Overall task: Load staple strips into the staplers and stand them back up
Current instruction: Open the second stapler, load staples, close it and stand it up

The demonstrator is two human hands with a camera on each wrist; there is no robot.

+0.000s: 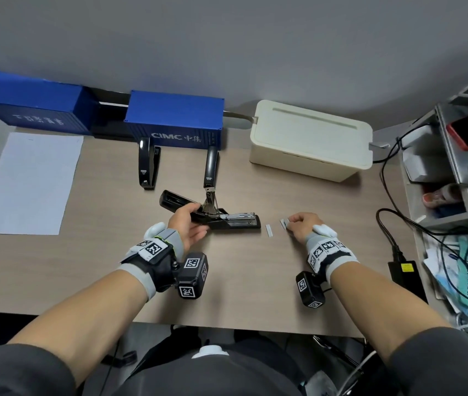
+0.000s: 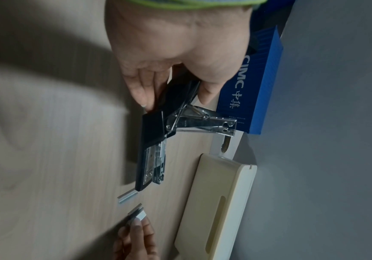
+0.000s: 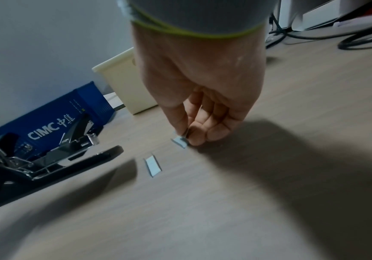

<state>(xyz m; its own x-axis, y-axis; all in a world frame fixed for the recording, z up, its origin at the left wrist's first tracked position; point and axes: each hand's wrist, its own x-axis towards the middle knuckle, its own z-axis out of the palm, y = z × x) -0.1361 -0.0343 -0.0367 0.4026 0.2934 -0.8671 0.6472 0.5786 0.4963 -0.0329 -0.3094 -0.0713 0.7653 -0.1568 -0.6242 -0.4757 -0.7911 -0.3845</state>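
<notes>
Staple strip (image 3: 180, 141), short, silvery metal: pinched at its near end between right thumb and forefinger (image 3: 178, 121), other fingers curled in behind, low on the tan wood-grain desk (image 1: 227, 281) at centre right of the head view. Whether lifted clear of the desk or touching it, could not be told. Right hand (image 1: 302, 224) otherwise carried nothing. A second silvery strip (image 1: 269, 231) lay flat just left of it, between that hand and the stapler's nose.

Left hand (image 1: 188, 224), at frame centre, curled round the rear of the black plastic stapler lying on its side (image 1: 227, 221), thumb on one face and fingers on the other, bracing it. Lid swung up and open, bright metal magazine channel (image 2: 156, 165) exposed and facing the strips. Looked empty, though not surely.

Step in hand, by judgement: picking up a strip for this opened stapler. Next move would call for turning the strip legs-down, lining it with the channel, sliding it in, then shutting the lid.

Farther up the frame, left of centre, two more black staplers stood on end: one closed (image 1: 148, 164), one taller (image 1: 211, 167), against a blue model shipping container (image 1: 175, 121).
</notes>
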